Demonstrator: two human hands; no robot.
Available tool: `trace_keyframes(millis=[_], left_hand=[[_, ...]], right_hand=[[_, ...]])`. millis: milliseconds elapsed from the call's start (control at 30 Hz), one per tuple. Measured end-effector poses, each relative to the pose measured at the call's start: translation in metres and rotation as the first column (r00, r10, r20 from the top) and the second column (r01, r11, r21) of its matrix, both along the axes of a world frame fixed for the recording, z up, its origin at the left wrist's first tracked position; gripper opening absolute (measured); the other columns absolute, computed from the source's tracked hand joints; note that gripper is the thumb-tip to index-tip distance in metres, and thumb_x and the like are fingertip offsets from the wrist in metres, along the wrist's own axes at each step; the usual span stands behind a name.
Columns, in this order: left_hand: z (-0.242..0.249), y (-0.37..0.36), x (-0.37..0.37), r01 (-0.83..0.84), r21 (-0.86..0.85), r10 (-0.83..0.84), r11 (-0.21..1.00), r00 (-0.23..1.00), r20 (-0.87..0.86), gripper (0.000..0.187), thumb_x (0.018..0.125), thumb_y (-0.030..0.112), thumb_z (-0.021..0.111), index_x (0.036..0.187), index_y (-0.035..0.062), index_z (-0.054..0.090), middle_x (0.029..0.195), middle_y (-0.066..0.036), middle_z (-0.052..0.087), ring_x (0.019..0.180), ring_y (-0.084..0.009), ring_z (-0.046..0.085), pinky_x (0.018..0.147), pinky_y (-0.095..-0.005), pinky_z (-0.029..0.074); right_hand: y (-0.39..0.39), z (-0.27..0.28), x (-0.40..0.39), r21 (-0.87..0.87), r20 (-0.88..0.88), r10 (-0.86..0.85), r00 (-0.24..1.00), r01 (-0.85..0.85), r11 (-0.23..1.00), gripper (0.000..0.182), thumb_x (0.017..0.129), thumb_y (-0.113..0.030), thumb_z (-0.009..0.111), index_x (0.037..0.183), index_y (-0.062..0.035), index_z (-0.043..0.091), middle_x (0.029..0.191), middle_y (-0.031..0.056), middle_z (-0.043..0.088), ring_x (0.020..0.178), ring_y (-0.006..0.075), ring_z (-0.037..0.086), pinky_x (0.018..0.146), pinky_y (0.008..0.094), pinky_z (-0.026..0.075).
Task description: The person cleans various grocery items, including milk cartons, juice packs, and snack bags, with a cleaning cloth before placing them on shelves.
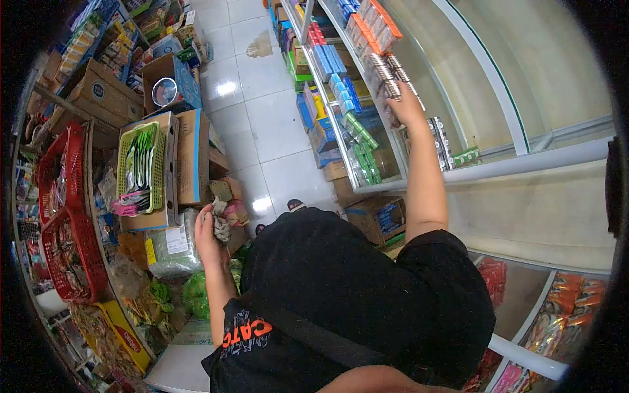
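My left hand [208,237] is closed around a crumpled grey cloth [221,226], beside the cartons on the left. My right hand [407,108] reaches onto the glass shelf at the upper right. Its fingers are bent around the near end of a row of small brown-and-white boxes [383,71]; the fingertips are partly hidden. Orange boxes [372,29] stand beyond that row. Closer to me on the same shelf are black-and-white packs [440,141] and a small green box [466,156].
A lower shelf holds blue boxes [344,92] and green boxes [365,160]. Left of the tiled aisle [282,131] stand a green basket [159,177] of pouches, red baskets [82,255] and open cartons [193,157]. A white shelf edge [531,167] runs along my right.
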State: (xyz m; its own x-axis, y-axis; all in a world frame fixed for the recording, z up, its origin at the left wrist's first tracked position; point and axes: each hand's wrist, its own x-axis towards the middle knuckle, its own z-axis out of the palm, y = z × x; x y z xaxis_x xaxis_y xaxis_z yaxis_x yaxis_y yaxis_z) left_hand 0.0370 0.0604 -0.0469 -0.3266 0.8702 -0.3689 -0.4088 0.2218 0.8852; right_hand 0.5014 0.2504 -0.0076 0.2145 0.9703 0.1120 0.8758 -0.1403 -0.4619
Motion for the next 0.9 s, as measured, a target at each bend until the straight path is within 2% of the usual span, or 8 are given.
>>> trace_keyframes(millis=[233,400,533,633,667,767,833,900], left_hand=[[-0.002,-0.005,-0.015,-0.04,-0.045,0.04,0.998,0.999,-0.004,0.028,0.088,0.021,0.051,0.108,0.0005,0.051,0.102,-0.01,0.055,0.089,-0.0174,0.055,0.077,-0.0292,0.045],[-0.008,-0.006,-0.021,-0.097,0.056,0.097,0.994,0.995,0.017,0.026,0.088,0.018,0.049,0.107,0.0006,0.051,0.101,-0.011,0.056,0.09,-0.0185,0.055,0.079,-0.0298,0.044],[-0.009,-0.008,-0.02,-0.132,0.011,0.131,0.991,0.991,0.039,0.025,0.088,0.016,0.05,0.107,0.0009,0.052,0.099,-0.01,0.056,0.089,-0.0179,0.055,0.078,-0.0298,0.045],[-0.009,-0.009,-0.019,-0.088,-0.016,0.088,0.996,0.996,-0.007,0.024,0.088,0.016,0.05,0.106,0.001,0.053,0.099,-0.01,0.056,0.089,-0.0173,0.055,0.077,-0.0296,0.045],[-0.006,-0.009,-0.017,-0.08,-0.06,0.079,0.995,0.997,-0.01,0.023,0.088,0.016,0.05,0.105,0.001,0.053,0.098,-0.009,0.056,0.088,-0.0166,0.055,0.077,-0.0292,0.045],[-0.012,-0.011,-0.019,-0.04,-0.045,0.037,0.998,0.997,-0.069,0.023,0.087,0.016,0.05,0.105,0.0012,0.054,0.099,-0.008,0.056,0.089,-0.0158,0.054,0.078,-0.0287,0.044],[-0.005,-0.011,-0.014,-0.053,-0.052,0.044,0.997,0.987,-0.154,0.023,0.087,0.016,0.05,0.104,0.0016,0.055,0.101,-0.007,0.055,0.09,-0.0153,0.053,0.079,-0.028,0.043],[-0.004,-0.01,-0.013,-0.035,-0.061,0.019,0.998,0.971,-0.238,0.022,0.087,0.016,0.05,0.104,0.0017,0.055,0.101,-0.007,0.055,0.091,-0.015,0.052,0.079,-0.0275,0.043]], right_hand=[[0.009,-0.006,0.0,0.002,0.401,-0.134,0.906,0.145,0.989,0.045,0.073,-0.019,0.064,0.113,-0.0069,0.048,0.109,0.0173,0.055,0.106,0.0365,0.047,0.088,0.0444,0.039],[0.012,-0.022,0.013,0.016,0.576,-0.151,0.803,0.173,0.985,0.034,0.074,-0.02,0.063,0.105,-0.0089,0.055,0.11,0.0124,0.056,0.107,0.0357,0.046,0.093,0.0465,0.033],[0.012,-0.021,0.008,0.081,0.602,-0.248,0.759,0.251,0.965,0.027,0.082,-0.017,0.048,0.107,-0.0121,0.055,0.125,0.0165,0.043,0.111,0.0398,0.042,0.095,0.0516,0.03],[0.021,-0.031,0.01,0.12,0.338,-0.362,0.869,0.342,0.932,0.029,0.082,-0.015,0.043,0.109,-0.0145,0.054,0.122,0.0176,0.044,0.11,0.0395,0.043,0.092,0.0505,0.033],[0.021,-0.034,0.008,0.141,0.371,-0.366,0.854,0.337,0.931,0.031,0.079,-0.014,0.048,0.109,-0.0117,0.052,0.118,0.0183,0.046,0.106,0.039,0.045,0.087,0.0511,0.036],[0.01,-0.031,-0.018,0.386,0.579,-0.207,0.788,-0.041,0.922,0.03,0.077,-0.014,0.053,0.107,-0.0073,0.053,0.117,0.019,0.047,0.103,0.0394,0.048,0.085,0.0495,0.038],[0.002,-0.043,-0.045,0.327,0.347,0.055,0.936,-0.175,0.929,0.027,0.076,-0.013,0.055,0.102,-0.0038,0.055,0.106,0.0178,0.053,0.096,0.0354,0.052,0.082,0.0423,0.042],[-0.001,-0.1,-0.051,0.284,0.076,0.289,0.954,-0.299,0.911,0.024,0.078,-0.014,0.052,0.1,-0.003,0.057,0.094,0.017,0.058,0.088,0.0339,0.055,0.077,0.0391,0.044]])
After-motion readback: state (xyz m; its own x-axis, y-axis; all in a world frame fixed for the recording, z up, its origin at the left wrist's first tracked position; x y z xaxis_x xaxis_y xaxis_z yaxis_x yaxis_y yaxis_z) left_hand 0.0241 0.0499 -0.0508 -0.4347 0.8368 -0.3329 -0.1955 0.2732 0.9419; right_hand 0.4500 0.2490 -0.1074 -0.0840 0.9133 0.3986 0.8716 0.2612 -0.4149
